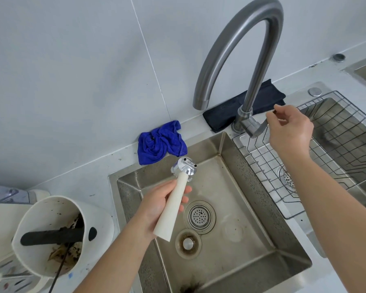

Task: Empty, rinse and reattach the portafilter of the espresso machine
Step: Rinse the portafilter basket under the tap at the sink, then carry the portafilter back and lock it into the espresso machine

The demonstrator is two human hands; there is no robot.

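Portafilter, chrome head on cream handle (173, 199), clenched in our left grip (156, 206) over the steel sink (230, 218); looks emptied, rinse pending, right grip (290, 132) loosely closing on the grey tap lever (255, 129), no water.

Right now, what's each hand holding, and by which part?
Left hand holds the portafilter by its cream handle, over the sink. Right hand is at the faucet lever; contact unclear.

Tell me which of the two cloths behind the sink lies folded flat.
The black cloth behind the tap base; the blue cloth left of it is crumpled.
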